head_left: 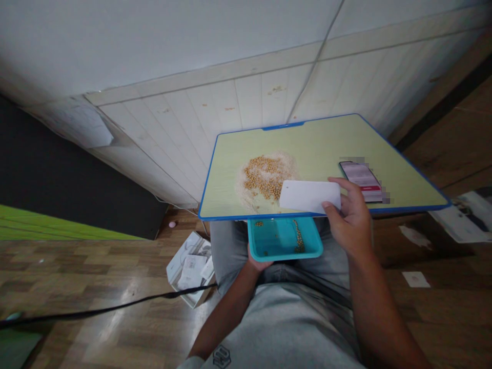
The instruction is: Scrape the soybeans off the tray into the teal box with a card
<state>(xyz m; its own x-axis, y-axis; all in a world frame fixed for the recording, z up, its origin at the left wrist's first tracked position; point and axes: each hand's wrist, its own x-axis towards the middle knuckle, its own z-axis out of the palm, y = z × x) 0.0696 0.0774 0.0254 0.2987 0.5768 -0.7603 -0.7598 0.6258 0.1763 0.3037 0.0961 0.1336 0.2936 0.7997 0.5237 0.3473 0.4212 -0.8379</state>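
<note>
Across the green table (326, 138): head camera up, a blue-edged top before us, and at nine o'clock on it sits a low heap of tan beans (262, 169), pale grains (284, 160) mixed in and fanned around them.
White card (303, 195): out at four o'clock from the heap, its left end right up against the beans in this view; whether it touches the tabletop, I cannot tell.
Right hand (348, 212): a firm pinch on the card's right end, thumb over the near corner, index finger at the far edge, fingers closed as far as the card allows.
Teal tub (275, 236): down at five o'clock from the heap, below the table's near edge and over the grey trousers (228, 246); inside, loose beans (299, 238) streak along three o'clock, small clusters at ten and eight.
Left hand (259, 263): at the tub's eight o'clock, supporting it from below; the fingers vanish underneath, so how far open they are, I cannot tell.
Phone (359, 177): flat on the table, between two and three o'clock from the card, just past the right fingers.
White box (177, 261): on the floor, between eight and nine o'clock from the tub, papers (192, 270) inside.
</note>
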